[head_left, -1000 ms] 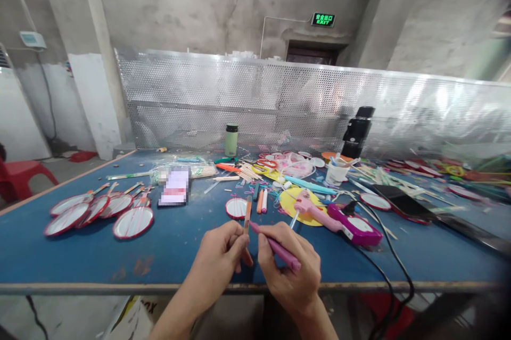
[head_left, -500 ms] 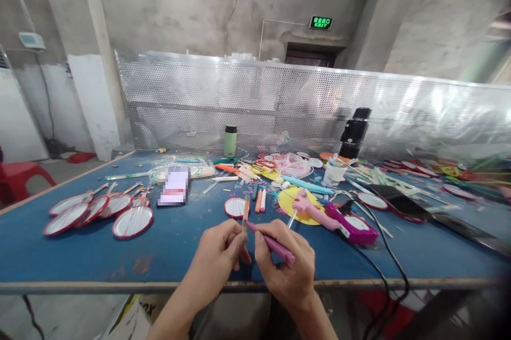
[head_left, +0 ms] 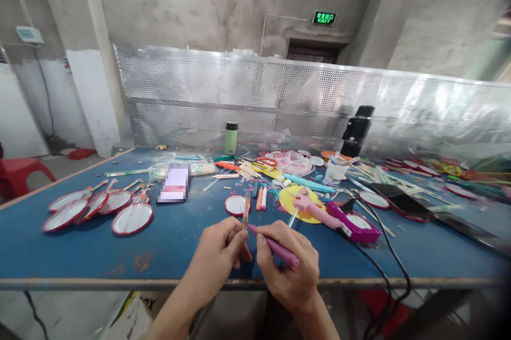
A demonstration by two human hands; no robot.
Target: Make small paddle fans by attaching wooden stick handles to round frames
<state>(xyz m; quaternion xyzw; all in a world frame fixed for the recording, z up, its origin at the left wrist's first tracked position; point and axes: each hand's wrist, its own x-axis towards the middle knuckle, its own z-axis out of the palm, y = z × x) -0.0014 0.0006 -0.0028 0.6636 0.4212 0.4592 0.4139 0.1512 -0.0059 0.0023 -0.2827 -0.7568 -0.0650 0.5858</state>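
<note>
My left hand (head_left: 221,247) pinches a flat wooden craft stick (head_left: 246,207), coloured partly orange, and holds it upright over the table's near edge. In my right hand (head_left: 289,263) is a purple marker (head_left: 281,252), gripped like a pen. Its tip points at the stick, just beside my left fingertips; whether it touches cannot be made out. Behind the stick lies a round white disc with a red rim (head_left: 235,205). An orange marker (head_left: 259,199) and a white-and-pink marker (head_left: 264,199) lie close by on the table.
Several red-rimmed discs with sticks (head_left: 131,218) and a phone (head_left: 174,184) lie to the left. A pink and purple glue gun (head_left: 319,212) rests on a yellow disc at right, its cables trailing over the edge. A green bottle (head_left: 230,140) and white cup (head_left: 335,172) stand behind.
The marker and my right hand have shifted slightly right, a little away from the stick. My left hand keeps the stick nearly still. The camera view has tilted slightly.
</note>
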